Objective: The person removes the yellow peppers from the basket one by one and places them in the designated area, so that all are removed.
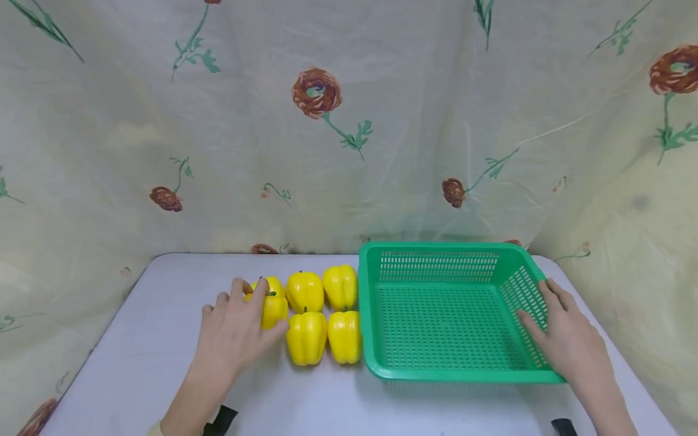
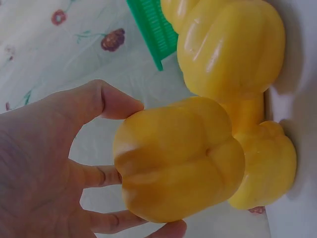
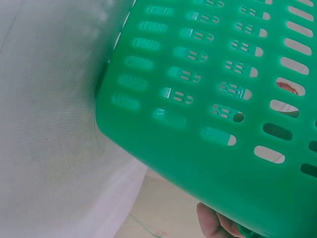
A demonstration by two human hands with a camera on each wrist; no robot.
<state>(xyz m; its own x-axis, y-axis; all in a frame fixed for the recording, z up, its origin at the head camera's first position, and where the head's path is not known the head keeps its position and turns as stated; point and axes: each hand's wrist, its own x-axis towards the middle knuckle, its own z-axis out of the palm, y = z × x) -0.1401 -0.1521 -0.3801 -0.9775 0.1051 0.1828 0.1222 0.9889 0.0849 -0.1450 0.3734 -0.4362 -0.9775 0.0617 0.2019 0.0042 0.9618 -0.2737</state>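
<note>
My left hand (image 1: 234,330) holds a yellow bell pepper (image 1: 275,311) between thumb and fingers. In the left wrist view, this bell pepper (image 2: 181,158) is gripped at its end, its lobed side facing the camera. Another yellow bell pepper (image 1: 274,284) lies just behind it, partly hidden by the fingers. More of them, such as a front bell pepper (image 1: 306,339), lie close together to the right. My right hand (image 1: 572,339) grips the right rim of a green plastic basket (image 1: 463,375), with its thumb over the inner side. Only some fingertips (image 3: 210,220) show in the right wrist view.
The basket stands right beside the bell peppers on a white-covered table (image 1: 147,339). A flowered plastic curtain (image 1: 382,194) hangs behind the table and along its sides. Dark straps (image 1: 220,419) show by both wrists.
</note>
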